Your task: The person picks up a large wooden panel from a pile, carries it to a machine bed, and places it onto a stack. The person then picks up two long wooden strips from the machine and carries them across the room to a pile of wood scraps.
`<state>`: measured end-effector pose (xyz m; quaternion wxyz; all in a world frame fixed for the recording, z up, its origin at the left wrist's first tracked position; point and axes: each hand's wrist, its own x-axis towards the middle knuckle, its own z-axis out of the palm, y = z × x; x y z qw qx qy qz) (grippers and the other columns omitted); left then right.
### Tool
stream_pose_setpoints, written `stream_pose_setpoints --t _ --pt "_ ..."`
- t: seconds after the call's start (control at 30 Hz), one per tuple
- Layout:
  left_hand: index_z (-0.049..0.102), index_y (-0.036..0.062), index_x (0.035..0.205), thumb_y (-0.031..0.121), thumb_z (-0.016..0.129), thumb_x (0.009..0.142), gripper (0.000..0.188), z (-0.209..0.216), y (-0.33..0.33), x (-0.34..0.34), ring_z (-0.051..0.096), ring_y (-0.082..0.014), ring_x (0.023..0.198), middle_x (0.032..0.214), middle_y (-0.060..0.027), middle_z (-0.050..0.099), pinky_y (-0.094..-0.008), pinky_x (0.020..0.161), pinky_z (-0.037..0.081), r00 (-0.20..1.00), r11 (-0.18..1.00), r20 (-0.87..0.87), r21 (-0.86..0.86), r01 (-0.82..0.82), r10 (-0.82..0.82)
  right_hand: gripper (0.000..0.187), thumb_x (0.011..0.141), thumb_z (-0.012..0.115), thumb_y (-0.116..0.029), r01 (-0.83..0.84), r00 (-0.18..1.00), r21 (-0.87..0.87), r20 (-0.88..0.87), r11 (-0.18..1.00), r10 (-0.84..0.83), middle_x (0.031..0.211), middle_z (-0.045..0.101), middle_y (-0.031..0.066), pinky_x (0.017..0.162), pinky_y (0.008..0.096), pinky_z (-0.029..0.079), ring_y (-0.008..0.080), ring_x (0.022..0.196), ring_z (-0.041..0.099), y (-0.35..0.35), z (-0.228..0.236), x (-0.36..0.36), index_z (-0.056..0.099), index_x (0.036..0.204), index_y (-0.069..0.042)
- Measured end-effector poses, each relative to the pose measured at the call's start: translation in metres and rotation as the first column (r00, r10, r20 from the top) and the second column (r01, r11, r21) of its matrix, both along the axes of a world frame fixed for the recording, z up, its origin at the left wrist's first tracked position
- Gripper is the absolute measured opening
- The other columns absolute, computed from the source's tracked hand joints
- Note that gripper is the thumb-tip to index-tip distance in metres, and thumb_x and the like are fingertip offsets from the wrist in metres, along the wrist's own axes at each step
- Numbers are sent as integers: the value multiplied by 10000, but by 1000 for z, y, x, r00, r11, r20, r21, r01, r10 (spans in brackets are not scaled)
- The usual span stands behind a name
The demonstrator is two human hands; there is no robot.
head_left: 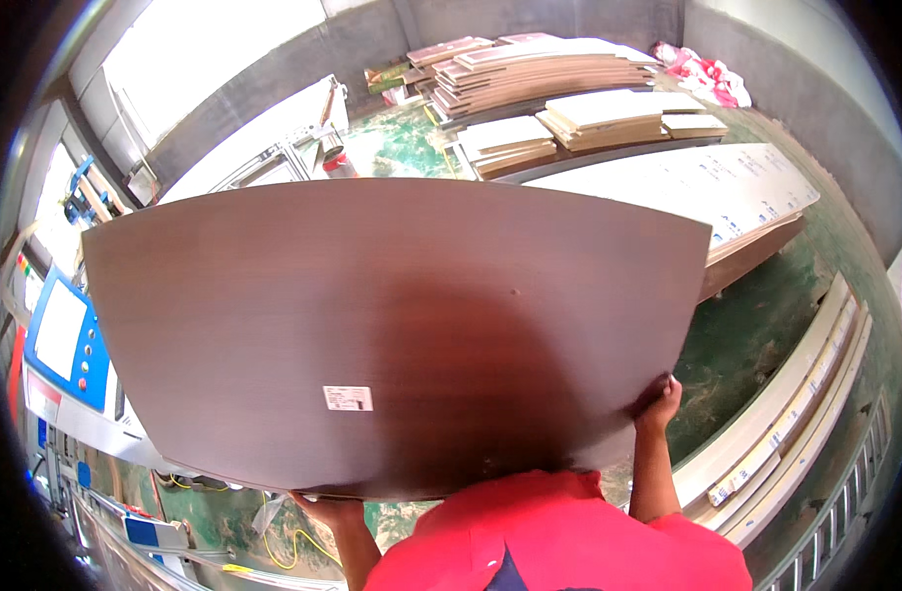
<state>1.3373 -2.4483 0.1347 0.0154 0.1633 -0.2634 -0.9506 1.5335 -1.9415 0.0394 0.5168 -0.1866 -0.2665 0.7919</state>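
Observation:
A large dark-brown wood-grain panel (274,305) spans the middle of the view, its near edge close to my red shirt. A small white printed label (348,398) is stuck on its face, left of the middle. My right hand (660,404) is closed round the panel's right edge near the lower corner. Under the near edge, toward the left, my left hand (328,509) supports the panel; its fingers go beneath the board and are mostly hidden. The panel's underside does not show.
Behind the panel lie stacks of brown boards (545,79) and pale boards (609,113). A white-topped board stack (687,187) stands right of them. Long strips (796,414) and a ladder (845,492) lie at the right. A blue control panel (72,340) stands left; a yellow cable (298,552) crosses the floor.

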Motion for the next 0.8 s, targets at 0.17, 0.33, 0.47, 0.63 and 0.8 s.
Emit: stream_pose_setpoints --t 0.17,0.33,0.47,0.63,0.8 --pt "353 156 1368 630 407 804 739 35 27 -86 268 -306 1319 1444 -89 276 -509 1053 238 987 983 -5 -94 -161 161 293 862 441 -301 -101 991 -169 74 980 115 927 623 41 863 312 429 198 908 578 16 47 -163 596 942 -65" --pt "373 172 1353 642 377 807 720 21 35 -176 274 -322 1311 1431 -88 297 -531 1042 246 968 972 90 -34 -233 235 315 877 380 -232 -77 985 -125 145 989 95 935 621 77 824 317 449 188 874 584 65 -20 -271 601 883 -9" --pt "360 148 1366 636 392 809 741 5 55 -264 283 -327 1308 1428 -104 302 -520 1043 254 966 965 73 -115 -237 246 353 898 345 -245 -30 987 -155 151 987 53 912 633 67 835 292 438 179 871 586 80 -25 -366 604 918 -6" --pt "363 138 1361 616 370 822 720 -35 47 -410 276 -311 1308 1423 -90 308 -513 1046 250 995 995 -2 -7 -95 95 393 905 318 -269 -30 987 -108 154 994 47 988 638 87 861 301 432 197 916 582 86 -13 -476 606 962 -7" --pt "351 150 1368 612 369 821 716 1 89 -559 272 -306 1312 1428 -85 304 -493 1060 232 978 987 190 -150 -59 87 375 891 338 -283 -108 993 -33 36 994 109 978 635 79 871 298 418 198 911 578 111 -37 -551 606 948 -27"
